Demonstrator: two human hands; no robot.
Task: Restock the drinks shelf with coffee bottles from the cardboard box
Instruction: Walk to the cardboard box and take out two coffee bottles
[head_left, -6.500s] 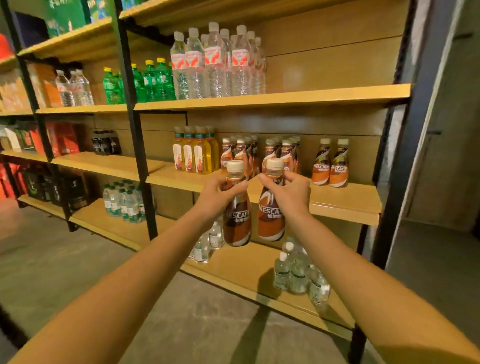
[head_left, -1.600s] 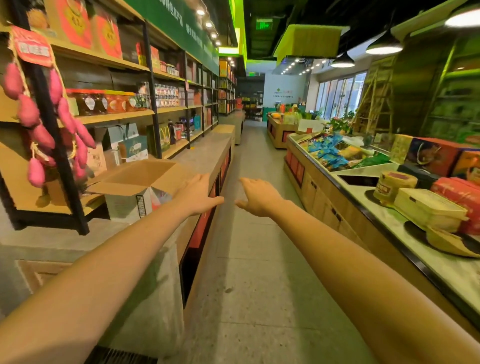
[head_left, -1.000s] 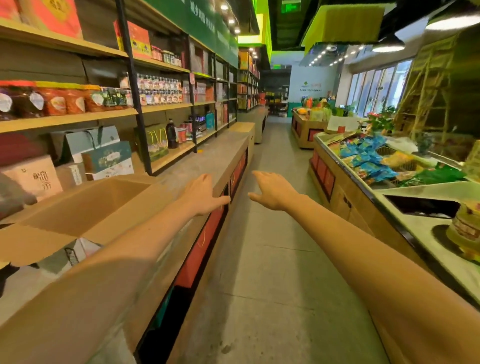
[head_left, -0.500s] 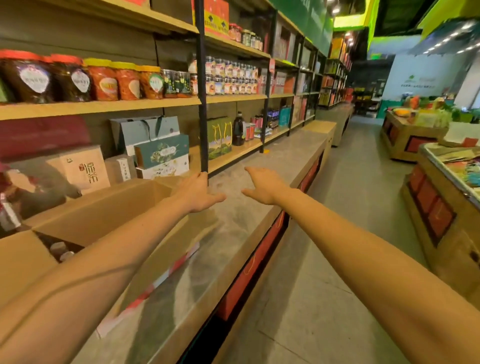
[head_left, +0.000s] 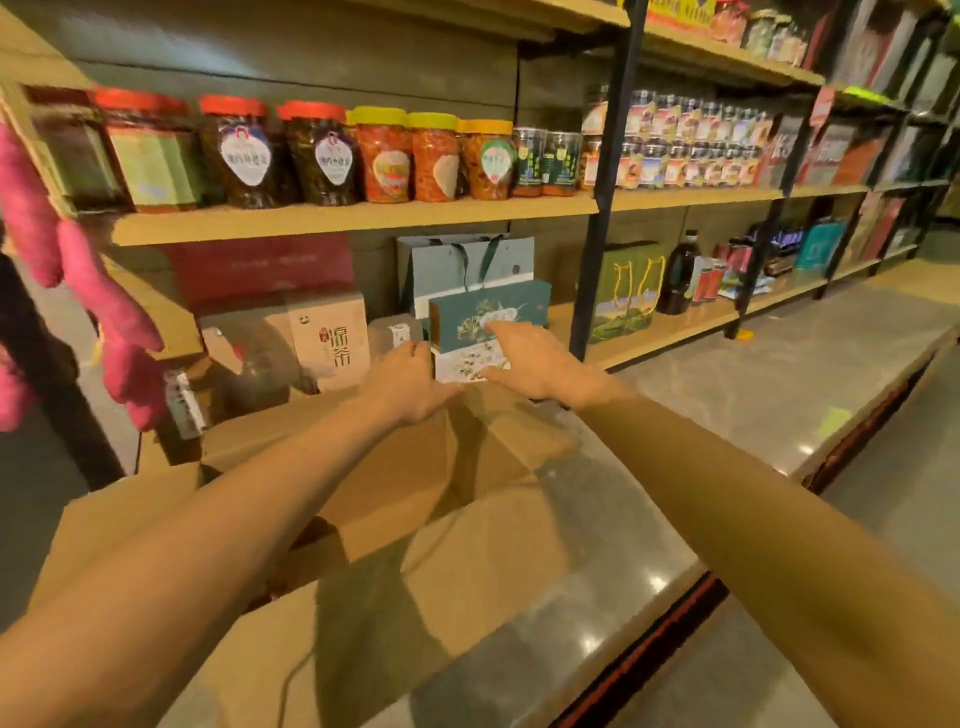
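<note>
An open brown cardboard box (head_left: 395, 488) stands on a grey stone counter (head_left: 727, 405) below me, its flaps spread outward. Both my arms reach over the box. My left hand (head_left: 405, 382) hovers above the box's far edge, empty, with relaxed fingers. My right hand (head_left: 530, 361) is beside it to the right, palm down, fingers straight and holding nothing. My left arm covers most of the box's inside, and I see no coffee bottles. The drinks shelf is out of view.
Behind the box a wooden shelf (head_left: 363, 218) carries jars (head_left: 384, 156) with red and yellow lids. Below it stand a teal gift box (head_left: 488, 317), a grey paper bag (head_left: 462, 265) and a tan carton (head_left: 332, 332). Pink sweet-potato shapes (head_left: 114, 332) hang at left. The aisle floor runs at lower right.
I have turned from the drinks shelf, where I held two coffee bottles, and walked to the counter. My view swung left onto the box, and both empty hands now reach over it.
</note>
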